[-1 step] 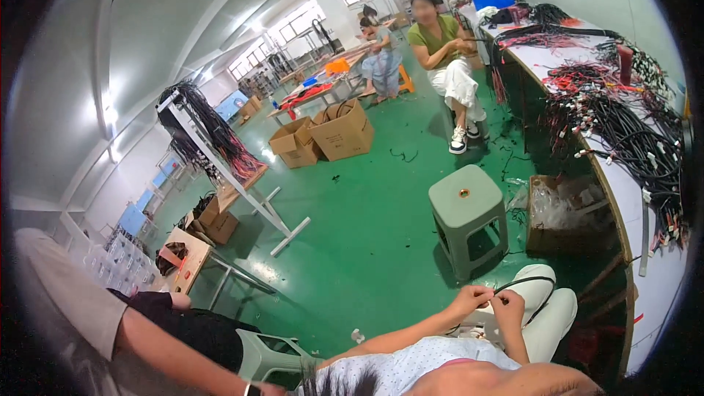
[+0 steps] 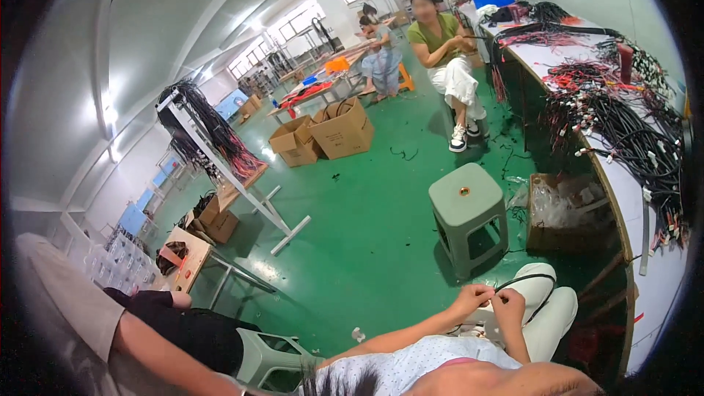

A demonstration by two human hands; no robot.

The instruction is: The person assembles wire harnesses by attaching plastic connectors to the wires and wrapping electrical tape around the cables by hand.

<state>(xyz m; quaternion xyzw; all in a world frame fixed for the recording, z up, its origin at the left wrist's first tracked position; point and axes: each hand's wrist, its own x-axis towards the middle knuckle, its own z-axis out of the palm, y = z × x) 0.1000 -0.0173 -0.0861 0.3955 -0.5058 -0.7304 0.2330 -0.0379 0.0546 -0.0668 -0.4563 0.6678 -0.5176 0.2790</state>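
Observation:
My left hand point(image 2: 473, 298) and my right hand point(image 2: 507, 306) meet over my lap, fingers pinched together. Between them they hold a black cable point(image 2: 534, 276), which arches over my light trousers and curves back down beside my right hand. The cable's end at my fingertips is hidden by the fingers. My left forearm reaches in from the left and my right forearm rises from below.
A green plastic stool point(image 2: 466, 189) stands in front of me. To the right, a long table point(image 2: 539, 66) carries heaps of cables point(image 2: 631, 121); beneath it sits a carton point(image 2: 568, 213). At lower left is a co-worker's arm point(image 2: 165, 348). Another co-worker point(image 2: 444, 44) sits ahead.
The co-worker's arm at lower left has shifted slightly down, so the watch on its wrist is now mostly out of view. My hands and the cable have hardly moved.

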